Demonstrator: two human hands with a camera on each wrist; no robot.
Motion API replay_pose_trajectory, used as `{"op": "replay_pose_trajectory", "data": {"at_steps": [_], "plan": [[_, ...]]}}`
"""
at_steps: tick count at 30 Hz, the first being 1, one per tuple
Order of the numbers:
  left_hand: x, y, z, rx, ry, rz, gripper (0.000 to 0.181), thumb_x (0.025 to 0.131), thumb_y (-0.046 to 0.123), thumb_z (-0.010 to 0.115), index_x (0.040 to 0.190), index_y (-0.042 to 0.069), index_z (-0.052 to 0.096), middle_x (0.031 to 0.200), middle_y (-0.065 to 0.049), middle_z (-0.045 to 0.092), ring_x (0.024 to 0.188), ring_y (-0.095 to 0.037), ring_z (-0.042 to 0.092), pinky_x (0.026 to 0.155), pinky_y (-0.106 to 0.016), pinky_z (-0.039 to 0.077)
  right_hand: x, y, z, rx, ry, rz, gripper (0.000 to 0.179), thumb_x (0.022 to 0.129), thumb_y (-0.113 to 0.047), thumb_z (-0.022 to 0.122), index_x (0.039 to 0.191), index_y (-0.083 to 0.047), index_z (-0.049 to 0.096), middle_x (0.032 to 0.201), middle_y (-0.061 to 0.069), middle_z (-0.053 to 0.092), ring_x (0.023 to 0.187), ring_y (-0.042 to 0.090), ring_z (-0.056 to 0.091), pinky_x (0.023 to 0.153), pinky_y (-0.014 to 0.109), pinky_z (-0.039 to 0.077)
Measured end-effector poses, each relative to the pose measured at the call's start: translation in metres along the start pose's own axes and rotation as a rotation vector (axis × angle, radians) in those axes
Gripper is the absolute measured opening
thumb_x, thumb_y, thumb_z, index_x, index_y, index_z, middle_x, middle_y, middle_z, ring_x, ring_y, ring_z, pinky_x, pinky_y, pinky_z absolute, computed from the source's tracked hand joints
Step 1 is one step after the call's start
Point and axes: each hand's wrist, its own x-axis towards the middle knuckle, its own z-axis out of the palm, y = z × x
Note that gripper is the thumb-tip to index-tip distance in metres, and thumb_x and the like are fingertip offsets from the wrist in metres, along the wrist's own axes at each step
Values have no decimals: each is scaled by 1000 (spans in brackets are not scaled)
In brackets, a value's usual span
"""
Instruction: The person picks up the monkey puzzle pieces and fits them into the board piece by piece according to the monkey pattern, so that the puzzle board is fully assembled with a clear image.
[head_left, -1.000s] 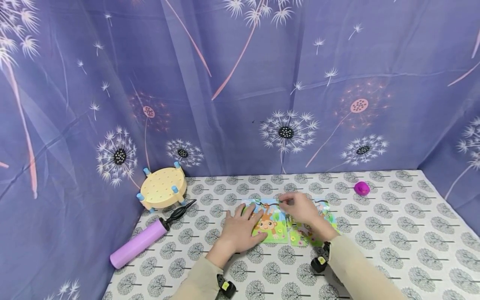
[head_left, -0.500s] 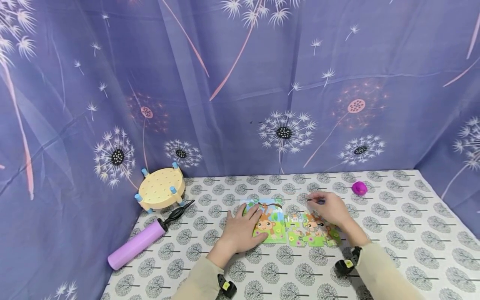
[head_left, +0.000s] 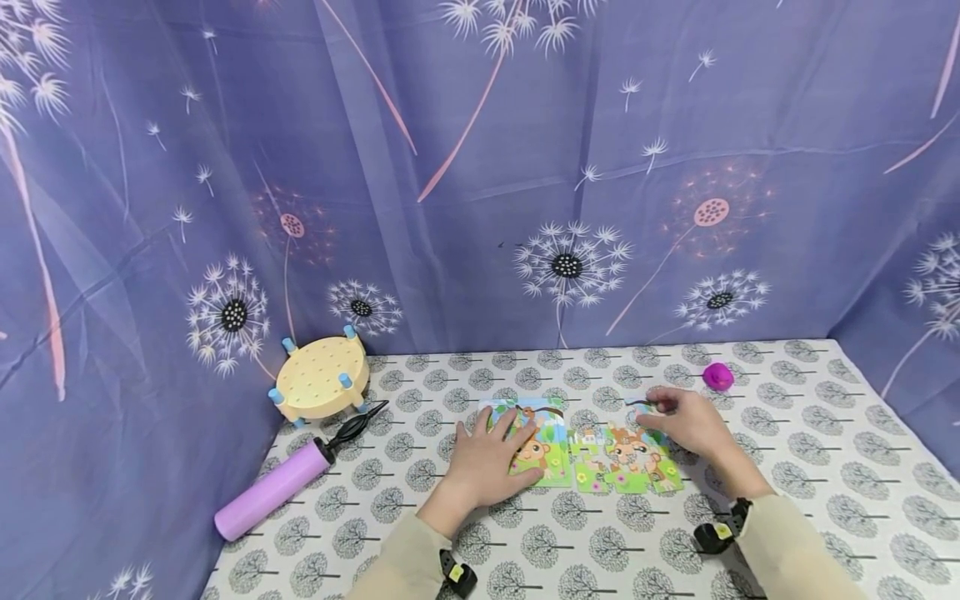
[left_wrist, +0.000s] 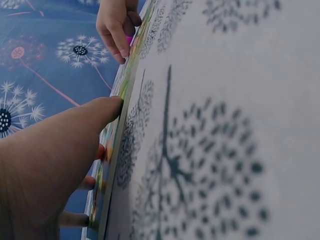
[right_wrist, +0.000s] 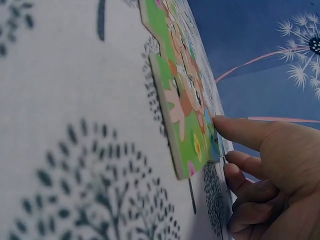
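Note:
My left hand (head_left: 486, 457) lies spread on a monkey picture board (head_left: 556, 472), fingers across its left half and thumb at its near edge. Just right of the board is a partly joined jigsaw puzzle (head_left: 626, 467) of the same monkey scene. At the puzzle's upper right, my right hand (head_left: 693, 423) pinches a blue jigsaw piece (head_left: 636, 407) with a dark branch on it. In the right wrist view, the thumb (right_wrist: 240, 131) reaches the puzzle's far edge, with the other fingers curled below it. The fingers hide part of the piece.
A purple hand pump (head_left: 277, 487) with a black end lies at the left. Behind it a yellow stool-like toy (head_left: 322, 379) with blue-tipped legs lies upturned. A small magenta object (head_left: 717, 377) sits at the back right, before the dandelion curtain (head_left: 465, 250).
My right hand has moved rightward from over the puzzle's upper left to its upper right corner, uncovering joined pieces. My left hand has stayed on the board.

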Motion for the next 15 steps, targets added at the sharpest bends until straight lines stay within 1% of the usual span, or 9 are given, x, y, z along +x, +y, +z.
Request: {"op": "replay_pose_trajectory", "data": {"at_steps": [3, 5, 10, 12, 15], "plan": [[1, 1, 0, -7, 2, 8, 77, 97, 77, 42, 163, 37, 35, 169, 1, 30, 151, -45, 26, 106, -81, 30, 0, 0, 0, -6, -13, 16, 66, 86, -42, 85, 133, 1, 66, 111, 11, 69, 99, 29, 65, 84, 49, 55], [2, 1, 0, -10, -2, 13, 77, 97, 76, 43, 163, 36, 35, 170, 2, 29, 152, -45, 26, 106, -82, 30, 1, 0, 0, -13, -25, 25, 67, 86, -43, 84, 133, 1, 65, 108, 9, 68, 96, 26, 63, 81, 45, 55], [3, 1, 1, -7, -1, 15, 81, 95, 79, 43, 163, 35, 36, 170, 3, 28, 152, -46, 26, 106, -82, 30, 4, -1, -1, 9, -65, 39, 67, 88, -39, 84, 133, 4, 62, 95, 4, 61, 80, 21, 54, 68, 35, 49], [4, 1, 2, 1, 1, 14, 85, 93, 82, 42, 163, 34, 35, 170, 3, 28, 151, -46, 26, 105, -82, 30, 5, -1, -1, 23, -75, 40, 66, 88, -38, 84, 133, 5, 61, 92, 4, 58, 76, 20, 51, 66, 34, 47], [5, 1, 2, 20, 0, 10, 91, 89, 87, 42, 163, 34, 34, 170, 3, 28, 151, -46, 28, 105, -82, 32, 5, 0, -2, 31, -89, 39, 66, 89, -38, 83, 132, 6, 59, 92, 4, 57, 77, 20, 51, 68, 34, 47]]}}
